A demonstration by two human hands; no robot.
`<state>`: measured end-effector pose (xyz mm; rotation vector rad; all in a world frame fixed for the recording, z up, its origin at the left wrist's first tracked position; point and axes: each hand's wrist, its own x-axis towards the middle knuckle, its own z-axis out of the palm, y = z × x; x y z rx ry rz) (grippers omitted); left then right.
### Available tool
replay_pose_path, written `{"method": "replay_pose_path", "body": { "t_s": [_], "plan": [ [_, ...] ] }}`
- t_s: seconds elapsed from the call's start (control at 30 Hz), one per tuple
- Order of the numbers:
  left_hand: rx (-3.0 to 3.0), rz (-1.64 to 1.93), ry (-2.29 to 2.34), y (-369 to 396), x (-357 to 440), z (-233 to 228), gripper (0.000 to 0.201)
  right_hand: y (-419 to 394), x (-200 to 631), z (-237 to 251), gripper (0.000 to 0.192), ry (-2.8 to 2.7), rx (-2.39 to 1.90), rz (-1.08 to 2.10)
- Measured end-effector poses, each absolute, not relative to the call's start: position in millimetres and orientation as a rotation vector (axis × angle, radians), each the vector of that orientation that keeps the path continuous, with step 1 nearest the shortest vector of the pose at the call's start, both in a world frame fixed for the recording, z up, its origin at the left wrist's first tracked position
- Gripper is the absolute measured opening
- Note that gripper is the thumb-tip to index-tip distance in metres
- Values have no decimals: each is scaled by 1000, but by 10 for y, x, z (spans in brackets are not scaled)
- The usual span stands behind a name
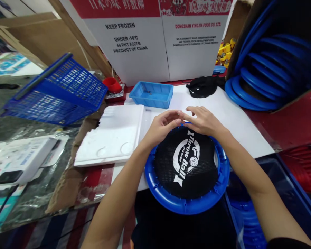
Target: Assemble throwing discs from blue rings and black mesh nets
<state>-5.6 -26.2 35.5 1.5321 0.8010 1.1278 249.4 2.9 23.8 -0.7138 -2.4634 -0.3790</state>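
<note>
- Fingers [176,117]: those of the left hand [162,126] and right hand [203,121] meet at the far rim of the disc [188,169], pinching at the point where net and ring join; whether they grip the mesh edge or something small between them cannot be told.
- Disc: a blue plastic ring [186,205] with a black net [171,166] stretched across it, white print on the net; it lies at the near edge of the surface [230,114], its near part overhanging toward the person.
- Handling, as judged: the ring looks light and stiff, with a smooth rim giving a sure hold anywhere along it; the net looks soft and yielding, so it is best held by its border, not its middle.
- Surroundings: a white tray [114,133] lies just left of the disc; a blue bin [151,94] stands beyond the hands near the far edge; a blue basket [57,91] sits tilted at far left; spare rings [261,69] are stacked at far right.
</note>
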Motion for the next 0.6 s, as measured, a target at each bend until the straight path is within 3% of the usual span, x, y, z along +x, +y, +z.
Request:
{"method": "replay_pose_path", "body": {
  "t_s": [0.13, 0.4, 0.6],
  "plan": [
    [1441, 1111, 796, -259, -99, 348, 41, -2, 2466, 219, 60, -2502, -645, -680],
    [1570, 1101, 839, -353, -34, 358, 39, -111, 2407, 291, 66, -2524, -609, -554],
    [1569, 1186, 689, -451, 22, 442, 33, -150, 2421, 298, 71, -2427, -567, -755]
  ]
}}
